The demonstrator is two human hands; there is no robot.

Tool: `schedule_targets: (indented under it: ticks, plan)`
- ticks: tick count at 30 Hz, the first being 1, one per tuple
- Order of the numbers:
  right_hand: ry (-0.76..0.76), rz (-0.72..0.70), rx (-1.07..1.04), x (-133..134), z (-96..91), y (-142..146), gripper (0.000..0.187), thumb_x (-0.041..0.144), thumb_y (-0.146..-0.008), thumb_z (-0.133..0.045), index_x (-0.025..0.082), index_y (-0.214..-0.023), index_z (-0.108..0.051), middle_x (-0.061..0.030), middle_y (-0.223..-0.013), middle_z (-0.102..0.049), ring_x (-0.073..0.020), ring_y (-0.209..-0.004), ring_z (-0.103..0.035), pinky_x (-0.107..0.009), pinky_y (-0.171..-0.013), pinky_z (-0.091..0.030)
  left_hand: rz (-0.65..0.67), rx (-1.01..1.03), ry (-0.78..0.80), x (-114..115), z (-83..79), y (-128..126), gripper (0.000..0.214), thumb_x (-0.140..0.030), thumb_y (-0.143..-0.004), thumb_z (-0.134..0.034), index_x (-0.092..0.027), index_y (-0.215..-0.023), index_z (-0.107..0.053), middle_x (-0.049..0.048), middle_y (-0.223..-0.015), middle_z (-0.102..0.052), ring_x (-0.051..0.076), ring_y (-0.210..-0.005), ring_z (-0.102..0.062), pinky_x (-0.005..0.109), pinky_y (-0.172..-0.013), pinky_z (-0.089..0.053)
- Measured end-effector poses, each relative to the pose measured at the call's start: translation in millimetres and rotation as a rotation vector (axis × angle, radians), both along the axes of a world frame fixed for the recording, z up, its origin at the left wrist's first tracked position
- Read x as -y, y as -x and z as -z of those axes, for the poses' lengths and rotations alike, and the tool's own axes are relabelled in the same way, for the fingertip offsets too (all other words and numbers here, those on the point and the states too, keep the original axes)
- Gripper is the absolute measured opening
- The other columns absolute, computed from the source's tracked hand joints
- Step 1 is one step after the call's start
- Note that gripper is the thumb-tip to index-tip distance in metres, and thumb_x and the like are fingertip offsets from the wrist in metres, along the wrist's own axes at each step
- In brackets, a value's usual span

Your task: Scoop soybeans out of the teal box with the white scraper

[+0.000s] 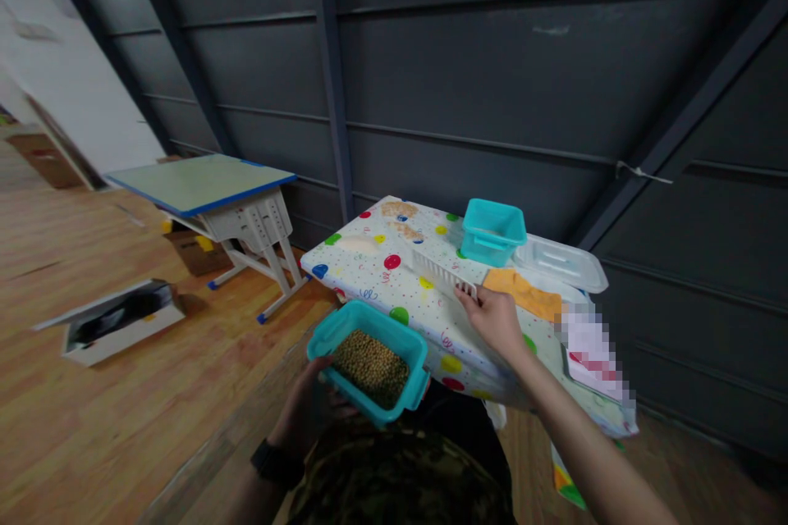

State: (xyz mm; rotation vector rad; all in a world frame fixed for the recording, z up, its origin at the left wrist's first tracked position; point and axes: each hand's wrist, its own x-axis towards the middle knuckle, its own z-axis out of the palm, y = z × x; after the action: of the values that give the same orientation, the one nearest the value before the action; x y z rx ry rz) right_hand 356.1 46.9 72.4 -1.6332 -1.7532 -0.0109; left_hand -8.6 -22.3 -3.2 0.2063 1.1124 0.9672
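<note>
So the right hand (494, 317)'s clamped on the near end of a white slotted plastic strip (442, 270), long axis aiming at 10 o'clock. Left hand (315, 395) grips the teal plastic bin (389, 330) of dried beans (371, 364), roughly 8 o'clock from it.

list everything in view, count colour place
held tub: 1, teal, lower centre
beans: many, tan-greenish, held tub
table: 1, white balloon cover, centre
strip: 1, white, above table
second tub: 1, teal, table back
lid: 1+, clear, back right
cloth: 1, orange, table right
loose patches: 3, tan or pale, table left
pixelated item: 1, white-red, table right
desk: 1, pale green, left
open box: 1, white, far left
cardboard boxes: 2, brown, left
panelled wall: 1, dark grey, back
floor: 1, brown, below
watch: 1, black, bottom left
left hand: 1, bare, on held tub
right hand: 1, bare, on strip
</note>
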Motion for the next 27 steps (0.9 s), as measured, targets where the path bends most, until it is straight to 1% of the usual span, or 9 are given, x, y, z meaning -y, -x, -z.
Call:
schedule_targets:
  ticks: [2,4,8,12,15,18,20,23,27]
  plan:
    - [-0.077,-0.102,-0.019,21,10.6,10,0.033,0.034,-0.106,-0.061,0.024,-0.096,-0.091,-0.0109,-0.095,-0.092,-0.0291,-0.078,-0.086,-0.033,-0.072,-0.062,0.012,-0.106,-0.042,0,-7.2,-3,0.031,-0.037,-0.101,-0.070,-0.027,-0.128,-0.060,-0.0024,-0.079,-0.067,0.033,-0.084,-0.087,0.048,-0.091,-0.073]
    - [-0.130,-0.179,-0.023,39,16.8,22,0.035,0.030,-0.107,-0.059,0.026,-0.109,-0.093,-0.0092,-0.108,-0.093,-0.0293,-0.090,-0.090,-0.035,-0.082,-0.069,0.022,-0.147,-0.055,0,-14.6,-5,0.031,-0.039,-0.102,-0.069,-0.027,-0.128,-0.060,-0.0028,-0.080,-0.066,0.032,-0.085,-0.086,0.048,-0.090,-0.073]
    - [-0.165,-0.297,-0.055,65,11.0,43,0.034,0.026,-0.109,-0.060,0.027,-0.113,-0.094,-0.0061,-0.109,-0.093,-0.0273,-0.091,-0.091,-0.035,-0.085,-0.073,-0.014,-0.113,-0.043,-4,-25.4,-4,0.022,-0.033,-0.105,-0.065,-0.024,-0.125,-0.062,0.0007,-0.082,-0.069,0.030,-0.079,-0.084,0.048,-0.085,-0.074]
    - [-0.136,-0.398,-0.119,72,-3.7,52,0.032,0.027,-0.112,-0.062,0.031,-0.110,-0.094,-0.0017,-0.102,-0.093,-0.0240,-0.083,-0.091,-0.030,-0.079,-0.072,-0.060,-0.096,-0.059,-11,-23.8,2,0.022,-0.031,-0.105,-0.066,-0.023,-0.126,-0.065,-0.0027,-0.076,-0.064,0.028,-0.074,-0.083,0.046,-0.084,-0.074]
    - [-0.193,-0.336,-0.130,63,-7.4,54,0.032,0.033,-0.112,-0.064,0.029,-0.104,-0.094,-0.0042,-0.099,-0.092,-0.0258,-0.080,-0.090,-0.030,-0.074,-0.071,-0.070,-0.093,-0.061,-14,-19.8,7,0.029,-0.034,-0.105,-0.067,-0.021,-0.131,-0.066,-0.0026,-0.073,-0.065,0.027,-0.069,-0.080,0.045,-0.082,-0.074]
    - [-0.268,-0.232,-0.106,52,-4.6,57,0.040,0.040,-0.113,-0.061,0.023,-0.098,-0.093,-0.0100,-0.097,-0.092,-0.0284,-0.078,-0.090,-0.032,-0.072,-0.070,-0.069,-0.090,-0.055,-14,-21.0,9,0.028,-0.034,-0.106,-0.066,-0.021,-0.131,-0.067,-0.0016,-0.071,-0.067,0.027,-0.064,-0.079,0.045,-0.079,-0.074]
    - [-0.250,-0.211,-0.093,51,-1.7,60,0.045,0.044,-0.114,-0.060,0.022,-0.091,-0.092,-0.0102,-0.087,-0.090,-0.0271,-0.070,-0.087,-0.031,-0.068,-0.067,-0.076,-0.082,-0.051,-12,-23.9,8,0.026,-0.034,-0.105,-0.066,-0.022,-0.128,-0.067,-0.0021,-0.068,-0.066,0.030,-0.066,-0.081,0.047,-0.081,-0.074]
    - [-0.175,-0.242,-0.107,57,1.0,63,0.048,0.047,-0.114,-0.061,0.024,-0.082,-0.089,-0.0061,-0.072,-0.086,-0.0234,-0.059,-0.081,-0.028,-0.063,-0.063,-0.080,-0.063,-0.047,-9,-26.2,6,0.024,-0.034,-0.103,-0.069,-0.024,-0.124,-0.068,-0.0030,-0.065,-0.062,0.034,-0.077,-0.086,0.051,-0.089,-0.074]
    - [-0.168,-0.185,-0.155,45,-0.9,60,0.045,0.051,-0.111,-0.061,0.025,-0.094,-0.093,-0.0097,-0.090,-0.091,-0.0288,-0.072,-0.086,-0.034,-0.070,-0.067,-0.063,-0.048,-0.049,-8,-23.8,3,0.023,-0.034,-0.101,-0.070,-0.025,-0.121,-0.068,-0.0021,-0.067,-0.063,0.038,-0.091,-0.088,0.054,-0.095,-0.073]
